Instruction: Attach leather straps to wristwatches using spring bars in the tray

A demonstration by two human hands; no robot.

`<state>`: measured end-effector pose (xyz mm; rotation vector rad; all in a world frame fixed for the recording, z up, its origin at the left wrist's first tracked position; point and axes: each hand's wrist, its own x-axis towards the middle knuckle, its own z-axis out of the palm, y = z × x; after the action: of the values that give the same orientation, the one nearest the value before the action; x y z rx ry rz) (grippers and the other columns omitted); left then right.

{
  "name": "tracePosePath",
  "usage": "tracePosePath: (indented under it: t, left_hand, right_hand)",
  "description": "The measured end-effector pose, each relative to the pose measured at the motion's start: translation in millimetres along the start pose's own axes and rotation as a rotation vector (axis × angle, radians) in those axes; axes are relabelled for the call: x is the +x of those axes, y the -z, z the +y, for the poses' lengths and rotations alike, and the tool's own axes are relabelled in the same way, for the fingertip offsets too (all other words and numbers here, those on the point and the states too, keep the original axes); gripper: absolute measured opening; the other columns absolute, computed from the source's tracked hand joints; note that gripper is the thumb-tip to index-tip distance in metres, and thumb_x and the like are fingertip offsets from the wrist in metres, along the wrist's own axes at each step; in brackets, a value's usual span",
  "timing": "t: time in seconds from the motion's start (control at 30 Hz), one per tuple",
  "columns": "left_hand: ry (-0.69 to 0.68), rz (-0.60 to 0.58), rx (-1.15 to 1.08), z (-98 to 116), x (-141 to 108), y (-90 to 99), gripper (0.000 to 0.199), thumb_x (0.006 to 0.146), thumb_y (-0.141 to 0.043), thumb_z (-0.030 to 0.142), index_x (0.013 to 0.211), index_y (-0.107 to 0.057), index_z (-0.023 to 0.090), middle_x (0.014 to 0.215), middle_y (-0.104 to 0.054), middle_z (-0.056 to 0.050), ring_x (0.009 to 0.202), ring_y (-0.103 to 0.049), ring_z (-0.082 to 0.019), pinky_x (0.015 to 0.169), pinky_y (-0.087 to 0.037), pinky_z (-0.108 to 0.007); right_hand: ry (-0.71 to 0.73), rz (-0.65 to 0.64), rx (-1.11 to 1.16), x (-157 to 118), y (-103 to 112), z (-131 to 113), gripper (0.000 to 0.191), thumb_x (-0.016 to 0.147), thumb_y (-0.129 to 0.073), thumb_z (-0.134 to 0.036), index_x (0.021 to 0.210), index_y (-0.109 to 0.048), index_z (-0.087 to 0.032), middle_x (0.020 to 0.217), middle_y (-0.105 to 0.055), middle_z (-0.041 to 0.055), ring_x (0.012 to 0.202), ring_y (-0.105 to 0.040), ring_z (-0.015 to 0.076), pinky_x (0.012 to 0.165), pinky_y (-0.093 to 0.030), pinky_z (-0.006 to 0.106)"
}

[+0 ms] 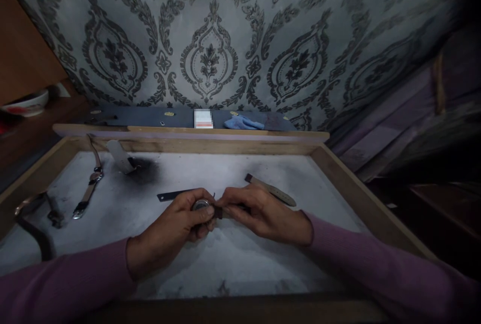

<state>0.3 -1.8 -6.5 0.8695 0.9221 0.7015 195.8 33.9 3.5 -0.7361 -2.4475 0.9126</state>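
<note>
Near the middle of the tray, my left hand (pixel 184 218) is closed around a round wristwatch (pixel 202 204), its thumb lying across the case. Fingers of my right hand (pixel 259 211) pinch a short brown watch strap (pixel 222 212) at the edge of the case. Whether the strap is joined to the case is hidden by my fingertips. Just behind my right hand lies a loose greyish-brown strap (pixel 276 192) with a row of holes. A dark flat strip with a hole at its end (pixel 169 196) lies behind my left hand, partly covered by it.
The wooden-rimmed tray (pixel 225 146) has a white, smudged base. At its left lie a watch with a strap (pixel 90 187), a dark curved strap (pixel 37 233) and a pale flat piece (pixel 119 156). Beyond the rim are a blue cloth (pixel 244 122) and a small box (pixel 203 118).
</note>
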Motion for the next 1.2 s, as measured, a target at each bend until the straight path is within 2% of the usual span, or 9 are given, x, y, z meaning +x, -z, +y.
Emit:
tracePosePath:
  t: [0.2,0.63,0.9,1.0,1.13,1.2]
  left_hand:
    - [0.008,0.009,0.046,3.6,-1.4,-1.4,0.023,0.076,-0.066,0.034,0.083,-0.050,0.018,0.057,-0.049,0.006,0.048,-0.036,-0.006,0.047,-0.016,-0.023]
    - [-0.063,0.003,0.079,-2.7,-2.0,-0.7,0.022,0.078,-0.063,0.035,0.085,-0.052,0.018,0.057,-0.049,0.006,0.047,-0.038,-0.007,0.046,-0.018,-0.023]
    - [-0.063,-0.029,0.119,-5.0,-1.8,0.2,0.023,0.081,-0.061,0.035,0.089,-0.051,0.016,0.059,-0.050,0.005,0.048,-0.039,-0.007,0.046,-0.020,-0.022]
    - [-0.069,-0.041,0.126,-4.6,-1.2,0.8,0.022,0.081,-0.061,0.035,0.089,-0.051,0.017,0.059,-0.049,0.006,0.049,-0.038,-0.007,0.046,-0.020,-0.022]
    - [-0.077,-0.045,0.127,-2.4,-1.4,0.6,0.021,0.081,-0.060,0.034,0.086,-0.050,0.017,0.058,-0.048,0.006,0.049,-0.038,-0.007,0.046,-0.021,-0.022]
    - [-0.072,-0.040,0.121,-1.4,-1.9,0.4,0.020,0.081,-0.061,0.033,0.086,-0.050,0.017,0.060,-0.049,0.006,0.049,-0.038,-0.007,0.046,-0.022,-0.022]
  right_hand:
    - [-0.021,-0.004,-0.046,-0.3,2.2,-1.2,0.010,0.092,-0.047,-0.019,0.092,-0.055,-0.014,0.057,-0.045,-0.0065,0.049,-0.038,0.0083,0.049,-0.031,0.020]
    - [-0.047,-0.026,0.068,1.2,3.7,-1.9,0.014,0.091,-0.049,-0.017,0.085,-0.061,-0.012,0.060,-0.056,-0.0018,0.051,-0.042,0.0070,0.048,-0.033,0.019]
    - [-0.003,-0.066,0.069,4.2,9.5,-3.8,0.014,0.089,-0.051,-0.017,0.082,-0.061,-0.012,0.066,-0.062,0.0013,0.052,-0.046,0.0075,0.049,-0.035,0.019]
    - [-0.002,-0.064,0.018,2.9,9.2,-4.3,0.013,0.090,-0.050,-0.017,0.085,-0.061,-0.013,0.060,-0.056,-0.0024,0.050,-0.042,0.0072,0.048,-0.033,0.019]
    - [0.002,-0.028,0.024,0.8,7.2,-4.9,0.016,0.092,-0.047,-0.018,0.101,-0.060,-0.013,0.053,-0.040,-0.0082,0.046,-0.034,0.0072,0.046,-0.029,0.019]
    - [0.008,-0.019,0.041,0.7,6.4,-4.9,0.018,0.092,-0.047,-0.018,0.103,-0.061,-0.013,0.053,-0.039,-0.0084,0.046,-0.033,0.0070,0.046,-0.028,0.019]
